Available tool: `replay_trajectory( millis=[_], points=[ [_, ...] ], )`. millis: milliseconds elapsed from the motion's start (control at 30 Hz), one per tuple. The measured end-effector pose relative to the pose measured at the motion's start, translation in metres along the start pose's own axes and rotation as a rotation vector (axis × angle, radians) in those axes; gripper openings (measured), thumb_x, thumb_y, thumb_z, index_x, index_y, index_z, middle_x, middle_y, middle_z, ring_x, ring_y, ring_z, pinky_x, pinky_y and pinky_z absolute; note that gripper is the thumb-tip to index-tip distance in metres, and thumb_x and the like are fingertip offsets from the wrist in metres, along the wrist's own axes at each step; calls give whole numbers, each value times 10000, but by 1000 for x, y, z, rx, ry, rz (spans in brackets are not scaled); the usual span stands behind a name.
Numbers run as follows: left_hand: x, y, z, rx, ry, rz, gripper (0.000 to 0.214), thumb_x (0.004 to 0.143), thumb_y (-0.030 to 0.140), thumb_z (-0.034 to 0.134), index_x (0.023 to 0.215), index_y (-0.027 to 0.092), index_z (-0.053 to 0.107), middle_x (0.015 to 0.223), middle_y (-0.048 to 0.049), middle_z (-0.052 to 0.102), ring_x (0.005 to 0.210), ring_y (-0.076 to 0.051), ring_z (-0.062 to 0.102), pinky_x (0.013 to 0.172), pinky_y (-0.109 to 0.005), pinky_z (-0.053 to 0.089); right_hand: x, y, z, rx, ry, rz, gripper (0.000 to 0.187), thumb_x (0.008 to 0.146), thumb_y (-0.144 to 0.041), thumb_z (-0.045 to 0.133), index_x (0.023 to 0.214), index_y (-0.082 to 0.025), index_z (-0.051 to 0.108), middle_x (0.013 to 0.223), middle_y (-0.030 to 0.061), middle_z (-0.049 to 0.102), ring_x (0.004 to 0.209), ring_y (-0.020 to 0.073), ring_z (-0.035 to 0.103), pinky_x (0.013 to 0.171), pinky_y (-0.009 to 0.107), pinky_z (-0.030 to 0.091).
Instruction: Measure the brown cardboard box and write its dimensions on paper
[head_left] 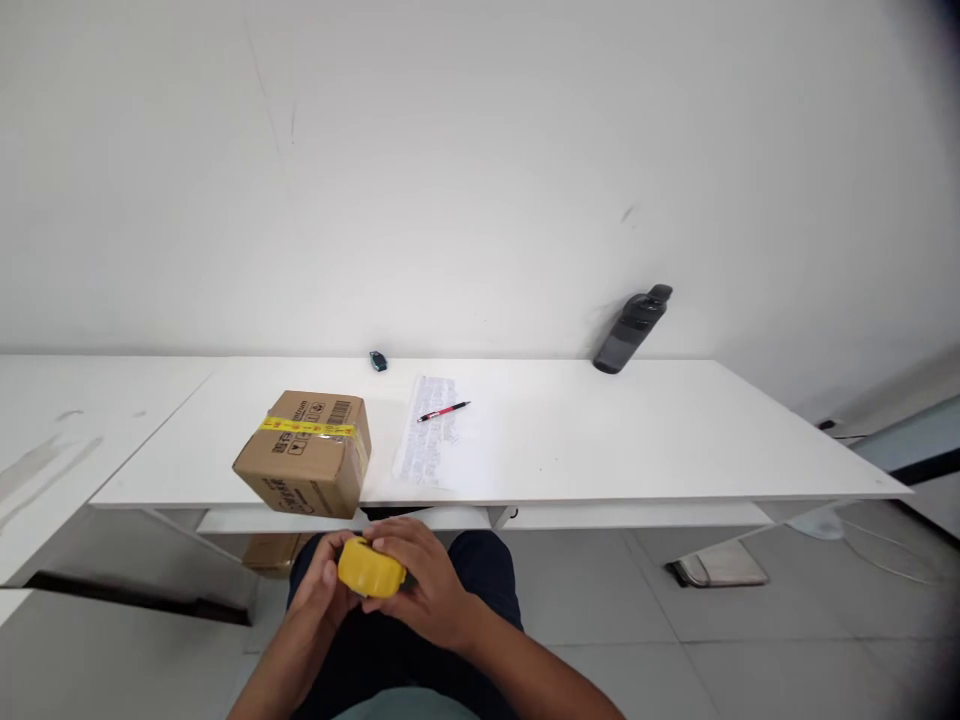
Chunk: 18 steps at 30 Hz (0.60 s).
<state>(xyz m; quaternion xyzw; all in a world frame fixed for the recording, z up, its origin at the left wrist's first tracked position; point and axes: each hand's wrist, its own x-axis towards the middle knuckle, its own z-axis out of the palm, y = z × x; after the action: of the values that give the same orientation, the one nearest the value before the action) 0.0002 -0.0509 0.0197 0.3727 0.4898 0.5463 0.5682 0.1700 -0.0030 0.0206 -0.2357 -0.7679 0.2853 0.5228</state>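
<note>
Both of my hands hold a small round yellow object (369,570), perhaps a tape measure, over my lap below the table's front edge. My left hand (321,583) wraps its left side and my right hand (427,585) curls over its top and right side. On the white table (600,440) above them sits a cardboard box (306,453) sealed with yellow tape, overhanging the front edge. To its right lies a printed sheet of paper (429,443) with a red pen (443,411) on it.
A small dark object (379,361) lies at the table's back edge. A black handheld device (632,328) leans against the wall at the back right. A second white table (67,440) adjoins on the left. Another cardboard box (271,553) is under the table.
</note>
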Motion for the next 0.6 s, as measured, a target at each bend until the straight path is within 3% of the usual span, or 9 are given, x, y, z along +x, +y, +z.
replay_trajectory(
  millis=[100,200,300,367,400,467,533,567,600],
  points=[
    [5,-16,9,-209,-167,-257,544,829,698,515,1196,314,633,1261,-96,619,1130,-314,602,890,-467,531,-11,21,-20,-243,-133,-120,463,903,-406,650,1338,-299,534,1257,62,683,1243,225,584,1075,419,427],
    [17,-33,20,-298,-287,-383,553,817,691,560,1234,335,631,1328,-83,593,1212,-298,572,1004,-485,476,-17,39,-39,-445,-319,-168,397,940,-357,604,1329,-295,554,1278,49,673,1299,217,536,1110,420,382],
    [28,-51,27,-282,-329,-394,550,749,600,716,1218,327,623,1305,-89,608,1193,-289,592,1020,-456,457,-32,45,-51,-520,-535,-194,380,947,-284,588,1323,-325,552,1349,22,626,1345,189,483,1150,404,319],
    [34,-59,28,-214,-340,-331,599,715,561,765,1233,309,599,1239,-94,636,1120,-277,632,994,-424,468,-38,49,-57,-520,-583,-212,475,887,-399,660,1341,-351,527,1422,34,562,1376,225,442,1172,460,266],
    [37,-59,28,-154,-342,-289,637,706,556,772,1256,299,578,1198,-94,648,1069,-269,650,958,-410,488,-37,54,-61,-527,-533,-208,560,836,-489,694,1350,-363,513,1449,43,533,1386,261,423,1175,508,237],
    [46,-53,27,19,-345,-203,692,713,551,761,1309,284,529,1112,-84,661,948,-248,673,847,-380,529,-21,71,-73,-607,-272,-119,624,814,-579,667,1371,-363,489,1468,63,506,1391,323,399,1160,599,194],
    [59,-40,28,249,-358,-90,693,739,512,746,1344,279,502,1102,-81,661,928,-242,668,822,-367,533,12,97,-90,-757,56,113,491,937,-456,515,1397,-290,471,1417,114,539,1354,334,434,1127,615,236],
    [68,-32,30,373,-373,-21,679,747,488,741,1350,279,506,1137,-85,659,980,-252,658,865,-377,522,32,113,-99,-848,123,286,431,985,-342,412,1399,-241,474,1368,149,566,1316,325,472,1102,582,287],
    [78,-25,33,498,-391,59,654,752,467,736,1342,281,524,1190,-89,652,1057,-264,637,929,-389,498,52,129,-109,-909,42,450,425,991,-240,354,1395,-202,482,1272,175,615,1244,318,533,1051,534,353]
  ],
)
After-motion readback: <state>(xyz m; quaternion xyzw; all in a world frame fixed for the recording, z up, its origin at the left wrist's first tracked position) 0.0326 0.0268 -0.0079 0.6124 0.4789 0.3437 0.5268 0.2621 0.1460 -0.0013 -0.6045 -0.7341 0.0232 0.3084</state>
